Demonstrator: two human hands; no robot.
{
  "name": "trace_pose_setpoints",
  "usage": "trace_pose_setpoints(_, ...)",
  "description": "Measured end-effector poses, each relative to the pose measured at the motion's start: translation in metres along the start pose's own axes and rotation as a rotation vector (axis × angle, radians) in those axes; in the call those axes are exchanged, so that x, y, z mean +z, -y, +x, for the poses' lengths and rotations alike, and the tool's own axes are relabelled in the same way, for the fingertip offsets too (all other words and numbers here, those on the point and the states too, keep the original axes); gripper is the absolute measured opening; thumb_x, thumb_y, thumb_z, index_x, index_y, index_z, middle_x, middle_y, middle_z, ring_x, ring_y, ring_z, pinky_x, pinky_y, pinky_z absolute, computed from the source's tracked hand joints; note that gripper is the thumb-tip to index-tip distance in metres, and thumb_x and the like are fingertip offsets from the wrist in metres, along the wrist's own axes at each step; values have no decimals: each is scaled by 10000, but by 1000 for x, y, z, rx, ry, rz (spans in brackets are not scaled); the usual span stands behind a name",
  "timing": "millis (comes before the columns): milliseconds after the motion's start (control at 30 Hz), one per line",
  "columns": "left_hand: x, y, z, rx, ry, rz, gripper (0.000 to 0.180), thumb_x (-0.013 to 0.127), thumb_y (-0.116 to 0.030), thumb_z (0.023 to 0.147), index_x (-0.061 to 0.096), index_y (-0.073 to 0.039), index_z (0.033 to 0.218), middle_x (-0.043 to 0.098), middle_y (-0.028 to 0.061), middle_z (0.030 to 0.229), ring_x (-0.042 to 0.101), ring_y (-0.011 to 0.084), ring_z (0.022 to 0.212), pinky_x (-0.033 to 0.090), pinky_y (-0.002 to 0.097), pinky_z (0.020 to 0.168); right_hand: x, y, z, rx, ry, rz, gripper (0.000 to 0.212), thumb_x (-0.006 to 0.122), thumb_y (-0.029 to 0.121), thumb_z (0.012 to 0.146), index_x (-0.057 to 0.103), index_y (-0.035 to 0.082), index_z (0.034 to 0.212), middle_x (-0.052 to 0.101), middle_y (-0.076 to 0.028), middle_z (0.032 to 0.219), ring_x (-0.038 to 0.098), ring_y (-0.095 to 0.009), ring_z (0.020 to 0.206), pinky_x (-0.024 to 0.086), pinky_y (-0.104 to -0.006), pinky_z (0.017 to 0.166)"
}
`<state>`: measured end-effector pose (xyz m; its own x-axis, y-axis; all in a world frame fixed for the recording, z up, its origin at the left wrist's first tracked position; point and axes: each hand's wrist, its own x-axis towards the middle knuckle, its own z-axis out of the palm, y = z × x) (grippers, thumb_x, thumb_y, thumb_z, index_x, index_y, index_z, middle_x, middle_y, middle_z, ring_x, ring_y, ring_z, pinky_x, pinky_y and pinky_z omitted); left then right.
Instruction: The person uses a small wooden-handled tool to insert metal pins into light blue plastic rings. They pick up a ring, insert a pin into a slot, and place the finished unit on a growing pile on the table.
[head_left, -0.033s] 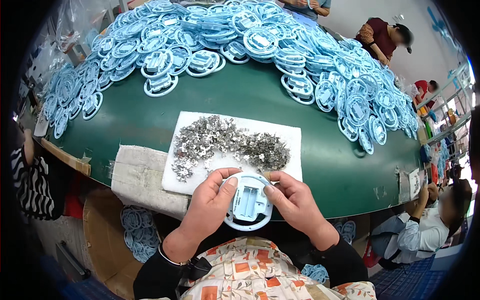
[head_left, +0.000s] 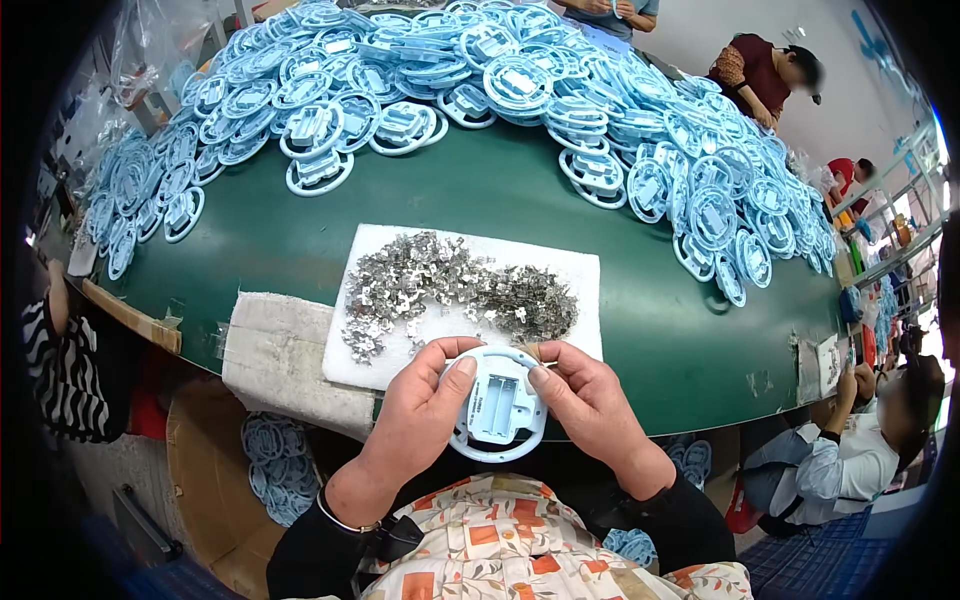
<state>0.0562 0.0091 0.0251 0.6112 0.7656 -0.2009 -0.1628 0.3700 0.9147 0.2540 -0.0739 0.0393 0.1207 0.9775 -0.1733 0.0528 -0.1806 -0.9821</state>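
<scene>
Since the earlier frame: very little moved. Your left hand [head_left: 425, 395] and right hand [head_left: 590, 400] sit nearly where they were; the surroundings have slid a touch leftward in view, likely a small head shift.

Both hands grip the pale-blue, round, ring-rimmed plastic piece [head_left: 499, 404] between them, thumbs on the upper rim, other fingers curled behind it. Its open rectangular two-slot compartment [head_left: 502, 410] lies between your thumbs, face toward you.

Just beyond your fingertips: a flat white foam slab [head_left: 588, 285] bearing a loose heap of small, silvery metal clips [head_left: 400, 285]. Left of your left hand, a grey-white cloth-like wrapped block [head_left: 285, 345]. Well past both hands, across the dark-green smooth counter [head_left: 470, 190], a broad bank of similar pale-blue plastic rings [head_left: 518, 80].

Handling, as I judge it: your paired grip suits a thin rim. Press evenly left and right so the ring does not flex. Leave your thumbs on the rim, clear of the slots, and tip the compartment toward the light so you can check both slots to their ends.
</scene>
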Motion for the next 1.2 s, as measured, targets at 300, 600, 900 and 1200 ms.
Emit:
trace_pose_setpoints(300,7,-38,2,198,277,807,510,559,-23,908,512,48,1412,657,188,1227,651,206,1116,511,313,958,-11,23,-8,4,70,-165,241,582,160,1050,656,-18,1195,670,7,863,532,-35,721,457,-229,635)
trace_pose_setpoints(600,-2,-15,2,5,308,10,451,417,-232,1072,440,41,1431,613,90,1094,626,186,897,538,329,797,-3,26,-23,-215,-107,-86,303,611,144,1030,652,-23,1280,598,2,718,494,-31,659,438,-227,591)
trace_pose_setpoints(900,1,-3,-4,79,411,-318,502,522,-211,1077,393,59,1481,603,67,1041,597,156,836,507,298,717,25,16,-19,-419,-10,-315,415,644,45,946,621,63,1360,762,-64,826,769,-183,758,612,-292,656)
trace_pose_setpoints(1200,12,10,-8,215,137,114,465,420,-230,1108,370,39,1483,580,59,1095,597,134,927,507,262,837,27,-2,-23,-598,-1,-343,446,734,127,894,654,81,1330,625,-51,633,610,-176,511,472,-330,496)
